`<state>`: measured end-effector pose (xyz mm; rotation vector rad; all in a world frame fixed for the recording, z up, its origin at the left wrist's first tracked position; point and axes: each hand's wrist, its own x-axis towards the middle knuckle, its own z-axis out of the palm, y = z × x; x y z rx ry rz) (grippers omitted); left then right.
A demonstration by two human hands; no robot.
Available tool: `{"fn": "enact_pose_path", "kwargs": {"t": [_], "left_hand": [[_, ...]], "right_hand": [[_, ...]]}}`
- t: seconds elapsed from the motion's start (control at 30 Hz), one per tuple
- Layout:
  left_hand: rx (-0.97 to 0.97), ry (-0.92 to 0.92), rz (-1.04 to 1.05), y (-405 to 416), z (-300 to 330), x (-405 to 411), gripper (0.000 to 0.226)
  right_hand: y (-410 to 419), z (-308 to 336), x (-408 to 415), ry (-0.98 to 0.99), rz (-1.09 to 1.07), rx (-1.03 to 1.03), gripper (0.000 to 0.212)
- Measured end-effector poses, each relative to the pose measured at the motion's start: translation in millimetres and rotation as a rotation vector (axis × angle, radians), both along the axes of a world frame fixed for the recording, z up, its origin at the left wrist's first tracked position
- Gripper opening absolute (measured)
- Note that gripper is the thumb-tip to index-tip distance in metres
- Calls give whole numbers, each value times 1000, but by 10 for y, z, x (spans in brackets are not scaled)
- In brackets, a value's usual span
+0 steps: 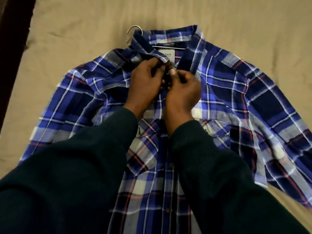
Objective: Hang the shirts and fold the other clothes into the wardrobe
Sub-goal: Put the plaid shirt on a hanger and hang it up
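Both hands meet at the neck of a blue, white and red plaid flannel shirt (219,98): the left hand (146,81) pinches the placket edge just below the collar, the right hand (183,90) pinches the opposite edge, apparently to fasten the top button so the shirt holds on its thin metal wire hanger (135,29). Spread flat on a tan bed sheet (67,39), the shirt lies front up. Fingers hide the button itself; dark sleeves cover the hem.

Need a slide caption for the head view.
Both hands, left and right, pinch the plaid shirt placket below the collar, hanger inside.
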<state>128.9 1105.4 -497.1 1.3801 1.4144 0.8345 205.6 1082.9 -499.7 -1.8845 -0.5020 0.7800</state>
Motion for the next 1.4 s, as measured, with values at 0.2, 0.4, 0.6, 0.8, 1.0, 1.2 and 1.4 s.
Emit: {"fn": "enact_pose_path", "kwargs": {"t": [0.2, 0.4, 0.6, 0.8, 1.0, 1.2, 1.4], "left_hand": [[9, 95, -54, 180, 42, -15, 16], [405, 558, -102, 196, -116, 26, 17], [358, 497, -33, 238, -166, 9, 21], [317, 542, 53, 184, -164, 87, 12], [360, 548, 139, 41, -298, 168, 29], [441, 510, 155, -13, -369, 133, 38], [402, 454, 189, -1, -408, 145, 22]], "right_hand": [[-88, -45, 124, 2, 146, 53, 7], [12, -11, 188, -62, 148, 6, 5], [71, 48, 218, -278, 227, -122, 8], [91, 10, 174, -382, 232, -183, 17], [127, 51, 177, -148, 21, -207, 32], [115, 362, 317, -516, 57, 228, 18], [646, 127, 498, -927, 707, 121, 25]]}}
